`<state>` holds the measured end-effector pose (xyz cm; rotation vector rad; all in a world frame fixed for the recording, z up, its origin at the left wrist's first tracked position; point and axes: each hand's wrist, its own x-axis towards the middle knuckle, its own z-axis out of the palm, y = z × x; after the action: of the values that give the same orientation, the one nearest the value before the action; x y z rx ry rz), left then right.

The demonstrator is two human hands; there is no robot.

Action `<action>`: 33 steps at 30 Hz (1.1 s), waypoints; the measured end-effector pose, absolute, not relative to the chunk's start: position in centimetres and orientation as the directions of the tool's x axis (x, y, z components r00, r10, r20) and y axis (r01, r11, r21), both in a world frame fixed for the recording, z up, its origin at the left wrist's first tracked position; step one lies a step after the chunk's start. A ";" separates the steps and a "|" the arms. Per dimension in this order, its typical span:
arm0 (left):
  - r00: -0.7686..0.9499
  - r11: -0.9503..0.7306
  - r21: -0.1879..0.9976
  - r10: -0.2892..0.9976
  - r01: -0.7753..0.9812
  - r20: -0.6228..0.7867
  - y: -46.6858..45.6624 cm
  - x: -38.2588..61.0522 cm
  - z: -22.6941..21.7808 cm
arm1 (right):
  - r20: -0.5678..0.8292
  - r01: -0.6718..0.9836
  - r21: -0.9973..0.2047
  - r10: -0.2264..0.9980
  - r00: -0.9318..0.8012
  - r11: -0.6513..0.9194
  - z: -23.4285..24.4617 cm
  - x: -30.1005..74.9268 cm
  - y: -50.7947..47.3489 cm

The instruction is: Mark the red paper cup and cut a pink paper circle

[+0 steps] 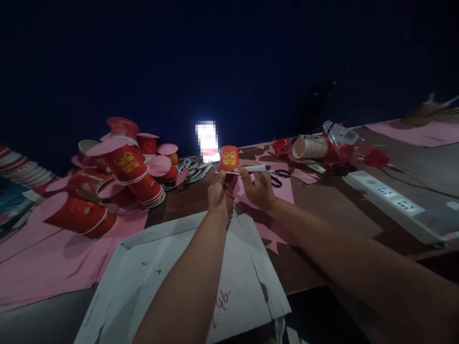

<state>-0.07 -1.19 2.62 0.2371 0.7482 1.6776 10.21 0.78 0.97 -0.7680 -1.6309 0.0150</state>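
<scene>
My left hand [219, 191] is closed in a pinch around the base of a red paper cup [228, 158] with gold characters, holding it up above the brown table [322, 205]. Right beside it, my right hand [258, 190] grips a white pen [254, 168] lying level, its tip close to the cup's rim. Under both hands lie pink paper [267, 227] with jagged cut edges and a white envelope-like sheet [186, 267].
A heap of red cups capped with pink discs [122, 167] fills the left, on pink sheets [53, 258]. Black scissors [279, 177], a bag of stacked cups [315, 149], a white power strip [390, 200] and a bright screen [208, 141] lie beyond.
</scene>
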 end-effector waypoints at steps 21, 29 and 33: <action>-0.283 -0.118 0.616 0.943 -0.779 -0.178 -1.0 -0.1 1.8 | 0.877 0.460 -0.420 0.480 -0.015 0.782 1.1 10.1 0.4; -0.286 -0.134 0.641 0.948 -0.756 -0.139 -1.0 0.0 1.5 | 0.887 0.463 -0.399 0.462 -0.027 0.792 1.2 10.0 0.4; -0.288 -0.122 0.662 0.946 -0.739 -0.148 -1.1 0.0 1.7 | 0.887 0.464 -0.400 0.461 -0.021 0.791 1.1 10.1 0.5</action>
<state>0.01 -1.06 1.69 0.3680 0.7699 1.7148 10.07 0.51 1.12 -0.7438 -1.6430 -0.0023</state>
